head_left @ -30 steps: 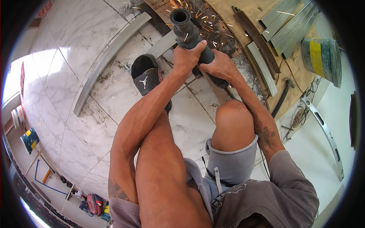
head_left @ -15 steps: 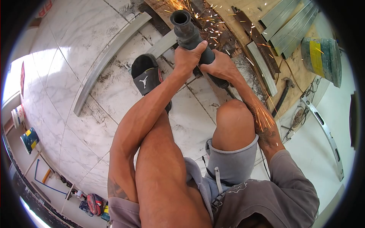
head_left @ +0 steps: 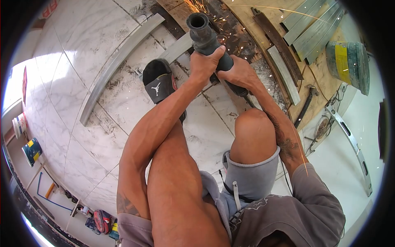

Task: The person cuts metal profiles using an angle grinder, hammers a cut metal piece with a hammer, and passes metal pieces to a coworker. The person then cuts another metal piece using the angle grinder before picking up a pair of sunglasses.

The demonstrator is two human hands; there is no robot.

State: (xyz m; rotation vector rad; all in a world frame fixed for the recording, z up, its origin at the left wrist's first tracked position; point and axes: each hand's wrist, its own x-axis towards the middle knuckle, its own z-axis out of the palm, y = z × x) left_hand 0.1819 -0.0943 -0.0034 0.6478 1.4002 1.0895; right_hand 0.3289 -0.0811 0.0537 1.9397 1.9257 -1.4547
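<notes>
1. Gripping the dark power tool, the left hand has its fingers curled round the smooth, tubular body, thumb laid over the top.
2. Just beside it on the power tool, the right hand is wrapped round the body too; most of its fingers are hidden underneath.
3. At the power tool's far end sits a hollow, ringed round mouth; past it, orange sparks spray over a rough, flaking brown surface.
4. Left of the power tool, a long matte-grey metal bar, looking bowed, lies on veined, dirt-smudged white tiles.
5. Nearer the power tool's left are a flat grey strip and a black sandal.
6. Right of the power tool, tan wood bears a rust-brown bar, a pale metal strip and a dark-handled hammer.
7. Farther right of the power tool are shiny flat metal lengths, a scuffed teal bucket and a slotted silver spirit level.
</notes>
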